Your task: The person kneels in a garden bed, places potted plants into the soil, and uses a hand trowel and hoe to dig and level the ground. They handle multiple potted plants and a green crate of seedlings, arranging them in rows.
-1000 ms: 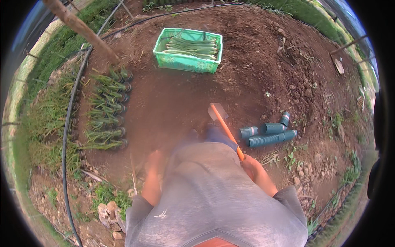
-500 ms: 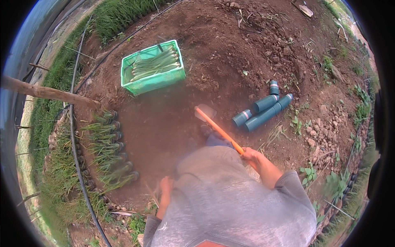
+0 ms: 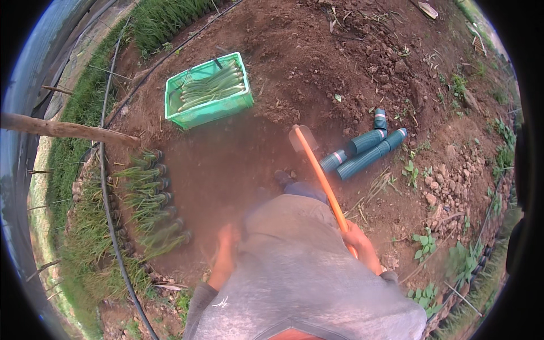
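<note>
An orange-handled hoe slants across the ground in front of me, its pale flat blade at the far end beside the dark green pots. My right hand is wrapped round the lower part of the handle. On the other side of my body my left hand hangs low over the soil; motion smears its fingers, and I cannot make out anything in it. Beyond the bare soil stands a green plastic crate holding a bundle of long green stalks with pale ends, like leeks or spring onions.
Stacked ribbed dark green pots lie on their sides at right. A row of potted, grassy-leaved plants lines the left, beside a black hose. A wooden pole juts in from the left. Stones are scattered at right.
The hoe's blade has swung away from me and to the right, toward the pots. My right hand has moved slightly nearer with the handle; my left hand has risen a little.
</note>
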The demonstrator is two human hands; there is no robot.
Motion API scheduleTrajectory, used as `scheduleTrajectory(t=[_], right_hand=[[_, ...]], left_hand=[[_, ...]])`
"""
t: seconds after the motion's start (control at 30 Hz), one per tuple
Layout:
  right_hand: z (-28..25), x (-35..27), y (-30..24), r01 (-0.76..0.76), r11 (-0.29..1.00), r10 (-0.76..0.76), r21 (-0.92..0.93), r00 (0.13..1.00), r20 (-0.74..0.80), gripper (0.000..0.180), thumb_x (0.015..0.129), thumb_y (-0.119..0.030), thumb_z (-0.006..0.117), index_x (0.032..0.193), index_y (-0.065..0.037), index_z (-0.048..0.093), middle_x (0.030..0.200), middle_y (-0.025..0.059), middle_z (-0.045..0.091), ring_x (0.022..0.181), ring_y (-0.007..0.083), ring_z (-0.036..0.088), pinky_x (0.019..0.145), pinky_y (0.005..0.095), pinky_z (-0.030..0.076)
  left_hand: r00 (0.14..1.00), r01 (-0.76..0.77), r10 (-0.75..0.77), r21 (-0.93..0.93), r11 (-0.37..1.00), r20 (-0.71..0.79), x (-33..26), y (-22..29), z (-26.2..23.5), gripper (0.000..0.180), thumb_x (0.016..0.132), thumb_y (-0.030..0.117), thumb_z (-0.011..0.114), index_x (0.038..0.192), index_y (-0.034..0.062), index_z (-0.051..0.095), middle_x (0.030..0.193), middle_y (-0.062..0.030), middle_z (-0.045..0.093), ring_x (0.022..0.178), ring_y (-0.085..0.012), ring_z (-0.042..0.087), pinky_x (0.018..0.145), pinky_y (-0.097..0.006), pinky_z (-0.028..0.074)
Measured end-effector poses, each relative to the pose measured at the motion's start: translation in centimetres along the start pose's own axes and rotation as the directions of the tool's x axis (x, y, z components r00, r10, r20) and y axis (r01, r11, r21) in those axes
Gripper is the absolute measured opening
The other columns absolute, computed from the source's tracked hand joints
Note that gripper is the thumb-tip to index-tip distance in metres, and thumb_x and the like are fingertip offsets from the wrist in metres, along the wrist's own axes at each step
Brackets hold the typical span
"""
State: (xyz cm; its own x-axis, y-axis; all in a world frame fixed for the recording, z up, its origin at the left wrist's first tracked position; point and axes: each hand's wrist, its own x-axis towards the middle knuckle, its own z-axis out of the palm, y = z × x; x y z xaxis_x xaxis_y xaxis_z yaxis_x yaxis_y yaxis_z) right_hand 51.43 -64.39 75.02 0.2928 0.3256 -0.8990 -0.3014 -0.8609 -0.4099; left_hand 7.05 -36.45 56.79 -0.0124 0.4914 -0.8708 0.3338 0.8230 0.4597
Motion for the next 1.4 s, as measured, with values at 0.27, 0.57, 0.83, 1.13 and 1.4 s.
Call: scheduleTrajectory(t=[0.27,0.57,0.83,1.13,1.4], right_hand=[[-3.7,-1.2,-5.5,0.133,0.984,-0.114,0.118,0.981,-0.156,0.053,0.081,-0.003,0.070,0.131,-0.004,0.051,0.086,0.0015,0.056,0.071,0.0120,0.051,0.062,0.0295,0.045],[-8.7,4.1,-15.7,0.480,0.847,-0.439,0.226,0.873,-0.212,0.057,0.087,-0.008,0.067,0.139,-0.009,0.045,0.079,-0.0011,0.053,0.053,0.0085,0.050,0.046,0.0241,0.045],[-6.7,12.8,-18.6,0.316,0.899,-0.296,0.302,0.949,-0.113,0.050,0.091,-0.014,0.066,0.136,-0.013,0.043,0.076,-0.0022,0.051,0.055,0.0095,0.052,0.046,0.0245,0.048],[-2.8,9.1,-14.2,0.324,0.941,-0.313,0.094,0.942,-0.119,0.078,0.082,-0.004,0.068,0.150,-0.011,0.030,0.107,0.0079,0.057,0.073,0.0134,0.057,0.060,0.0281,0.051],[2.8,2.4,-16.9,0.275,0.961,-0.270,0.020,0.955,-0.122,0.079,0.083,0.002,0.064,0.153,-0.006,0.026,0.130,0.0129,0.053,0.101,0.0212,0.059,0.083,0.0316,0.051]], left_hand=[[1.000,0.005,-0.003,-0.062,0.998,0.022,0.4,3.1,1.6,0.031,0.099,0.031,0.054,0.117,0.0065,0.058,0.090,-0.0126,0.066,0.064,-0.0218,0.063,0.053,-0.033,0.052],[0.998,-0.058,0.060,-0.124,0.991,0.010,0.1,6.6,3.2,0.034,0.099,0.033,0.054,0.122,0.0077,0.057,0.092,-0.0110,0.064,0.070,-0.0219,0.063,0.055,-0.033,0.053],[0.996,-0.048,0.015,-0.388,0.921,-0.086,0.1,9.5,2.6,0.039,0.099,0.038,0.053,0.124,0.0080,0.057,0.094,-0.0119,0.062,0.073,-0.0226,0.063,0.058,-0.035,0.054],[0.969,-0.219,0.227,-0.089,0.972,0.095,-2.0,22.9,11.4,0.041,0.100,0.036,0.054,0.129,0.0081,0.056,0.091,-0.0093,0.067,0.074,-0.0176,0.064,0.064,-0.031,0.054],[0.783,-0.124,0.017,0.130,0.984,0.622,1.5,30.0,27.1,0.063,0.095,0.049,0.060,0.139,0.0058,0.045,0.101,-0.0172,0.068,0.081,-0.0239,0.068,0.076,-0.040,0.056]])
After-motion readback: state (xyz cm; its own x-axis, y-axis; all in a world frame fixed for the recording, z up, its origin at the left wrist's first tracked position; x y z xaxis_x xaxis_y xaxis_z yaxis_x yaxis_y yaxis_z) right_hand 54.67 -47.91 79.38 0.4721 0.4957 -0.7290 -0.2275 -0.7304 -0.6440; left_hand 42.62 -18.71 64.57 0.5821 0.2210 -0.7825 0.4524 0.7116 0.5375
